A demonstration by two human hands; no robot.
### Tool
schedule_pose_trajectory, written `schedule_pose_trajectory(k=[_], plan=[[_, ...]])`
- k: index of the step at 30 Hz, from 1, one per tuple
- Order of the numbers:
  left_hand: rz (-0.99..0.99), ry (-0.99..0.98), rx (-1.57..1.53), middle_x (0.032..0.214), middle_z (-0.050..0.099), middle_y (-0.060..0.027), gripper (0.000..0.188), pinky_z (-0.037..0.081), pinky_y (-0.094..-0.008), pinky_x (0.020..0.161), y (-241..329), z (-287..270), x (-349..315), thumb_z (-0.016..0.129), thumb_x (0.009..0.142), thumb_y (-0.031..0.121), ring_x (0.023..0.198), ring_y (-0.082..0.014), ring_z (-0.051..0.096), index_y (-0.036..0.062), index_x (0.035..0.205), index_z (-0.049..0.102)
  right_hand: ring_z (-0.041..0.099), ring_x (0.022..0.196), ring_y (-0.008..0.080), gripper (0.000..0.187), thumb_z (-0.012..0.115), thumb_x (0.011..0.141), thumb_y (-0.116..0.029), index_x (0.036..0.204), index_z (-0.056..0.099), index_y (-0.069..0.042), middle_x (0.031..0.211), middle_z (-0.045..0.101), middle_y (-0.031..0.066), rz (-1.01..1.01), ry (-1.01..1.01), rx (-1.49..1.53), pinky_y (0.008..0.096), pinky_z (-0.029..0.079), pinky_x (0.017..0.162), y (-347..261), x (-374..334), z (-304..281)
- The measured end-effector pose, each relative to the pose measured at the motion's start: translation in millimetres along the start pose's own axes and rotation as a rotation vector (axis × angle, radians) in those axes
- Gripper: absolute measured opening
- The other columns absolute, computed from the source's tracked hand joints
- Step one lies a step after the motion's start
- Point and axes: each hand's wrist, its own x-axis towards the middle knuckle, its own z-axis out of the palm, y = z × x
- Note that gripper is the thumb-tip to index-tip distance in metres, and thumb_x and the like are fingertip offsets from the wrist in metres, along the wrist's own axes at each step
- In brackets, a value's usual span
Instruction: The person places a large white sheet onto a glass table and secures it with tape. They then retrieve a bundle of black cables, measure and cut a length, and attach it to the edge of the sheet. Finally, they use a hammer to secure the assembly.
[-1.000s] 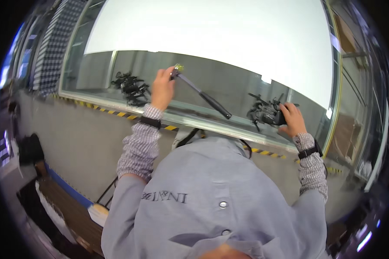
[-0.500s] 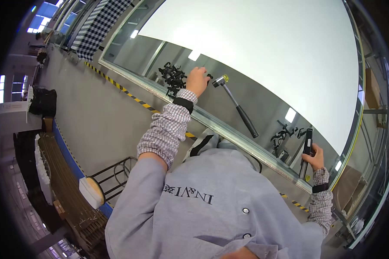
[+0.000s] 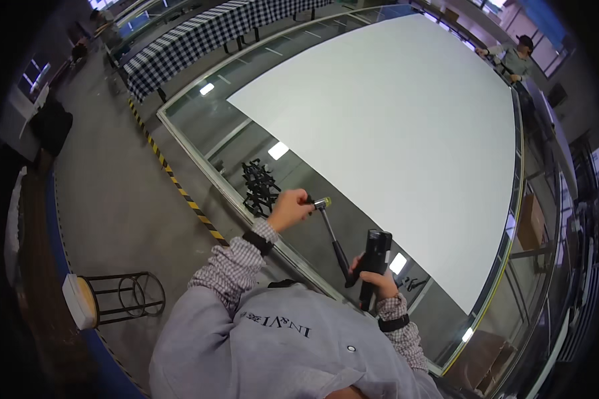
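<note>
My left hand point(image 3: 290, 210) is closed in a pinch on a small black part point(image 3: 309, 199), mostly hidden by the fingers. Right beside those fingertips is the head of a mallet point(image 3: 333, 234) with a yellow face and black grip, lying on the glass tabletop point(image 3: 299, 174). My right hand point(image 3: 378, 282) is wrapped round a chunky black handheld tool point(image 3: 378, 247), held upright over the table; its exact kind does not show. A pile of black clip-like parts point(image 3: 260, 186) lies left of my left hand. More black parts point(image 3: 414, 284) lie right of my right hand.
A large white sheet point(image 3: 393, 126) covers much of the glass. Yellow-black floor tape point(image 3: 173, 176) runs left of the table, with a round stool point(image 3: 90, 302) farther left. A checkered cloth-covered table point(image 3: 193, 43) stands beyond. Another person point(image 3: 516, 60) is at the far right.
My right hand has brought the black tool leftward from the table's right end, closer to my left hand. My left hand still pinches a small black part. The view has tilted up, showing more table.
</note>
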Motion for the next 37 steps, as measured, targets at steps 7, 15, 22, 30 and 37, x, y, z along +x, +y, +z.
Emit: schedule_pose_trajectory(k=[7, 15, 22, 30, 37], plan=[[-0.048, 0.091, -0.339, 0.072, 0.059, -0.0025, 0.009, 0.044, -0.021, 0.05, 9.3, -69.8, -61.0, 0.055, 0.08, 0.003, 0.055, -0.0064, 0.053, -0.0029, 0.086, 0.059, 0.056, 0.072, 0.0167, 0.045, 0.073, 0.065, -0.022, 0.098, 0.054, 0.001, 0.08, 0.059, 0.0075, -0.031, -0.03, -0.696, 0.0289, 0.046, 0.067, 10.9, 108.9, 90.3], [-0.178, 0.316, -0.463, 0.081, 0.063, -0.0069, 0.018, 0.036, -0.018, 0.044, -50.6, -251.5, -101.3, 0.046, 0.088, 0.008, 0.053, -0.0062, 0.053, -0.0013, 0.099, 0.056, 0.056, 0.087, 0.0347, 0.055, 0.075, 0.059, -0.033, 0.097, 0.052, -0.001, 0.091, 0.058, 0.02, -0.243, -0.297, -1.388, 0.0406, 0.045, 0.076, 13.5, 299.3, 266.3], [-0.128, 0.266, -0.362, 0.075, 0.064, -0.0066, 0.019, 0.035, -0.016, 0.043, -51.8, -419.3, -79.1, 0.053, 0.086, 0.015, 0.051, -0.004, 0.053, -0.0007, 0.096, 0.059, 0.052, 0.092, 0.0353, 0.056, 0.076, 0.054, -0.037, 0.091, 0.055, 0.0, 0.093, 0.055, 0.0201, -0.464, -0.062, -1.743, 0.0417, 0.044, 0.081, 61.3, 481.7, 324.1], [-0.13, 0.159, -0.464, 0.073, 0.064, -0.0063, 0.021, 0.038, -0.0167, 0.047, -63.2, -530.9, -19.9, 0.053, 0.086, 0.012, 0.051, -0.0055, 0.054, -0.0012, 0.099, 0.062, 0.046, 0.095, 0.0344, 0.066, 0.078, 0.055, -0.035, 0.102, 0.05, 0.001, 0.096, 0.047, 0.018, -0.356, 0.005, -1.712, 0.0412, 0.04, 0.085, 70.9, 540.7, 369.8], [0.133, -0.009, 0.036, 0.079, 0.063, -0.0052, 0.034, 0.044, -0.0216, 0.055, -87.1, -589.7, 84.7, 0.042, 0.079, -0.006, 0.061, -0.0085, 0.056, 0.0066, 0.103, 0.063, 0.046, 0.097, 0.0316, 0.069, 0.08, 0.053, -0.038, 0.102, 0.05, -0.001, 0.1, 0.046, 0.0151, -0.335, 0.118, -1.734, 0.0435, 0.041, 0.084, 62.9, 554.1, 388.0]])
